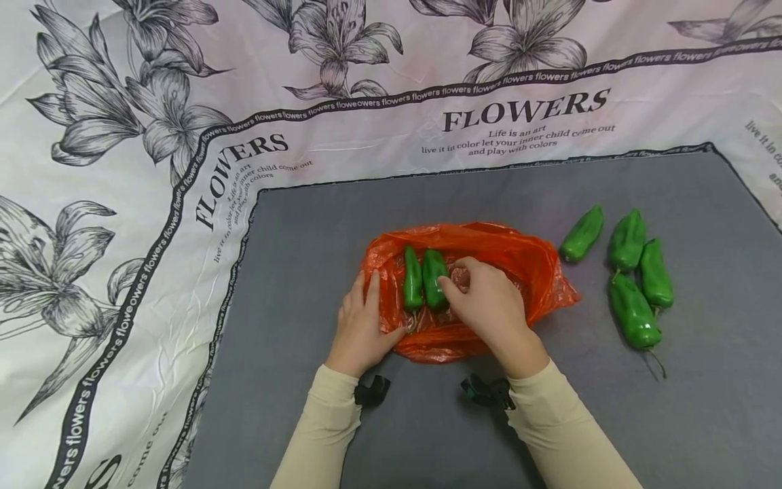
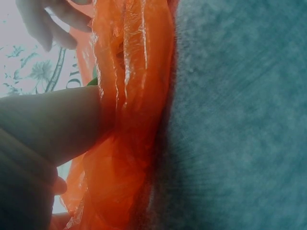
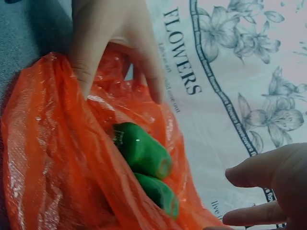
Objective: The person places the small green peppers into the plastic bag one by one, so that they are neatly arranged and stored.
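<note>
An orange-red plastic bag (image 1: 440,345) lies with its mouth spread wide. Two green peppers (image 1: 434,280) rest side by side inside it. My left hand (image 1: 360,326) is at the bag's left end, fingers fairly straight and spread from the thumb. In the right wrist view, the left thumb dips inside the near rim of the bag (image 3: 53,158). My right hand (image 1: 489,305) hovers over the bag's mouth by the right-hand pepper. The right wrist view shows its thumb and fingers (image 3: 254,165) apart, with a gap to the peppers and nothing held.
Right of the bag, several more green peppers lie on the grey surface: one alone (image 1: 582,233), the others grouped, including a long-stemmed one (image 1: 634,312). A white flower-printed cloth (image 1: 366,142) borders the grey area at the back and left.
</note>
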The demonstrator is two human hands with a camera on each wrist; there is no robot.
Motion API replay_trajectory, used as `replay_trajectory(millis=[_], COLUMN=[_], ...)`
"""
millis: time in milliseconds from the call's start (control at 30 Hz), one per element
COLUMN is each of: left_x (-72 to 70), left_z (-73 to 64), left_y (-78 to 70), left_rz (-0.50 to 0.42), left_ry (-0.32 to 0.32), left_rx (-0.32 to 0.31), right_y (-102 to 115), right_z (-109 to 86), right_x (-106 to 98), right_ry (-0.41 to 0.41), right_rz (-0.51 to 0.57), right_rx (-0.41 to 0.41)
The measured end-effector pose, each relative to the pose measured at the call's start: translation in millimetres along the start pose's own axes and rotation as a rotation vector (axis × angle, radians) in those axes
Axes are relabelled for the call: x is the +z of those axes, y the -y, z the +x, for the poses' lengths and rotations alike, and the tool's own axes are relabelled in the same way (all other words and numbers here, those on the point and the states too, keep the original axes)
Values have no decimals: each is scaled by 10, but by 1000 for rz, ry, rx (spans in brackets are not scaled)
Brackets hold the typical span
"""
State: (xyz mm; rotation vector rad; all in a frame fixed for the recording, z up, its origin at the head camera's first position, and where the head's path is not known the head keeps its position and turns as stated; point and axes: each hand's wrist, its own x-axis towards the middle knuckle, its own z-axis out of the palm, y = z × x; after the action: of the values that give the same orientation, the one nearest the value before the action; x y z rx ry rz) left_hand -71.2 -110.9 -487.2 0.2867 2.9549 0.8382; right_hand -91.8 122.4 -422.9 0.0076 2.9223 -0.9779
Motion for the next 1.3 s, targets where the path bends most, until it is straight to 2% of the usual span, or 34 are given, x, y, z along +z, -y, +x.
replay_trajectory(millis=[267, 567, 867, 1300], left_x=[2, 7, 8, -9], left_z=[4, 9, -3, -8], left_y=[-4, -3, 23, -7], left_rz=[-6, -12, -8, -2], left_ry=[16, 15, -1, -5], left_rx=[-6, -1, -4, -4], right_y=[-47, -138, -206, -321], right_z=[-51, -93, -136, -217], right_x=[-122, -233, -371, -568], right_ry=[-121, -152, -227, -263], right_rz=[61, 68, 58, 51], right_rx=[-62, -51, -70, -32])
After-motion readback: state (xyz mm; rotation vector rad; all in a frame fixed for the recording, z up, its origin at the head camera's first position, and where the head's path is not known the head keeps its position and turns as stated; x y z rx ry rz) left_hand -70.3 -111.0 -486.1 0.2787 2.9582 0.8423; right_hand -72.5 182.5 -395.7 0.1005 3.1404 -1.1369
